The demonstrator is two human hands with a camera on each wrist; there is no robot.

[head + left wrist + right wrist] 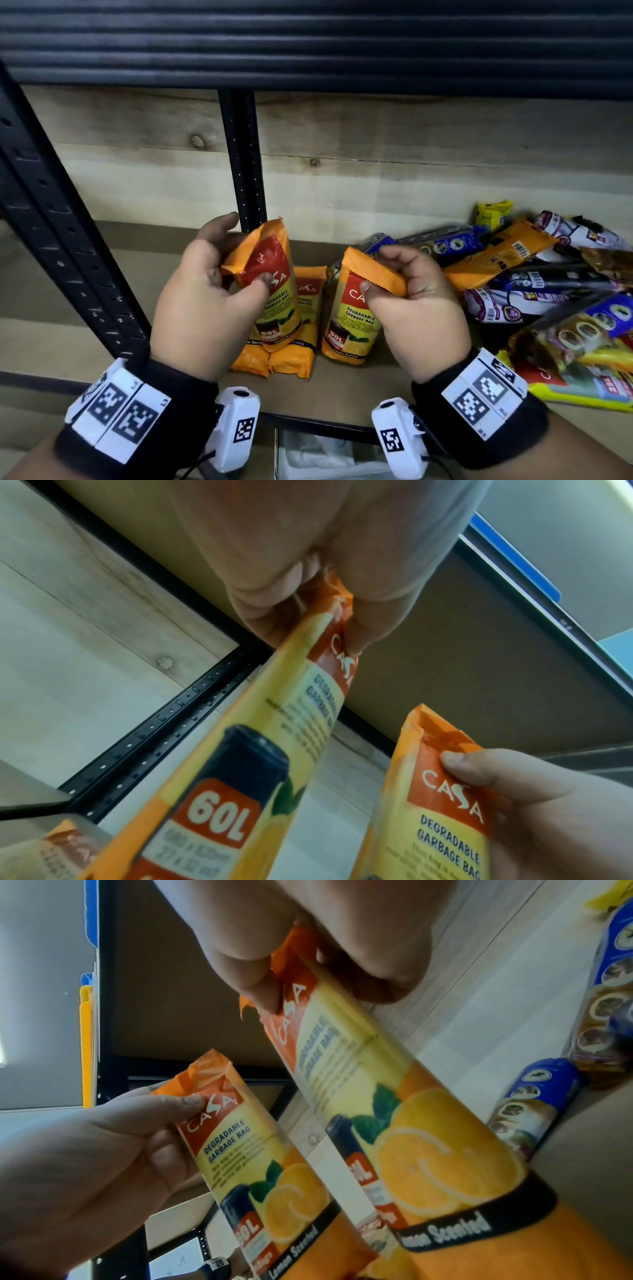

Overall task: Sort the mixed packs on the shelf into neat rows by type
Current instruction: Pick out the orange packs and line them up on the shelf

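My left hand (pixel 219 284) pinches the top of an orange garbage bag pack (pixel 274 301), thumb on its red label; the same pack (pixel 260 764) fills the left wrist view. My right hand (pixel 397 284) pinches the top of a second orange pack (pixel 352 318), seen close in the right wrist view (pixel 394 1123). Both packs stand upright over the wooden shelf (pixel 346 394). More orange packs (pixel 305 329) lie flat on the shelf behind and below the left pack. A mixed pile of packs (pixel 534 274) lies to the right.
A black perforated upright (pixel 245 161) stands at the back behind my left hand, and another slanted post (pixel 61 240) runs along the left. The shelf above (pixel 308 44) hangs low overhead. Blue patterned packs (pixel 534 1102) lie close on the right.
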